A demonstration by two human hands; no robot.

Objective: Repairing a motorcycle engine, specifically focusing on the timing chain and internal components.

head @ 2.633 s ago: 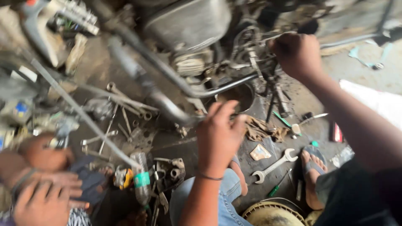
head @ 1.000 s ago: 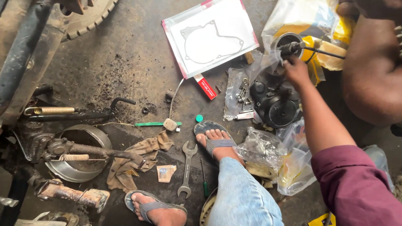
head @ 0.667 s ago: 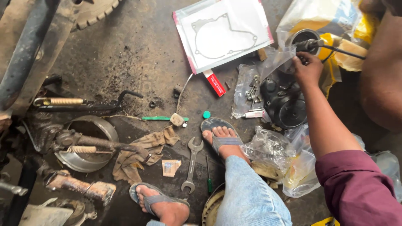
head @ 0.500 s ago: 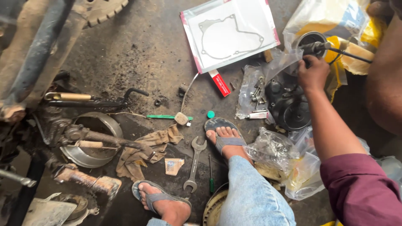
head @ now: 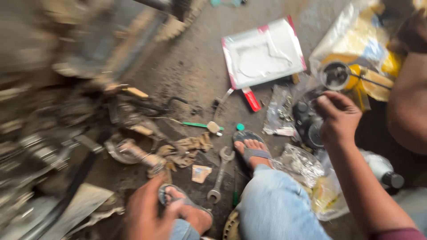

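a view looked down at a greasy workshop floor, the left side badly blurred. the right hand (head: 339, 116) reached out with fingers curled over a dark engine part (head: 308, 124) lying on clear plastic bags (head: 302, 165); whether it actually gripped the part could not be told. the left hand (head: 147, 212) sat low in the frame, blurred, near a foot in a sandal (head: 187, 209) (its grip could not be made out). a wrench (head: 221, 174) lay between the two feet, beside a dirty rag (head: 187, 147). farther off lay a flat white packet (head: 263, 52) showing a gasket outline.
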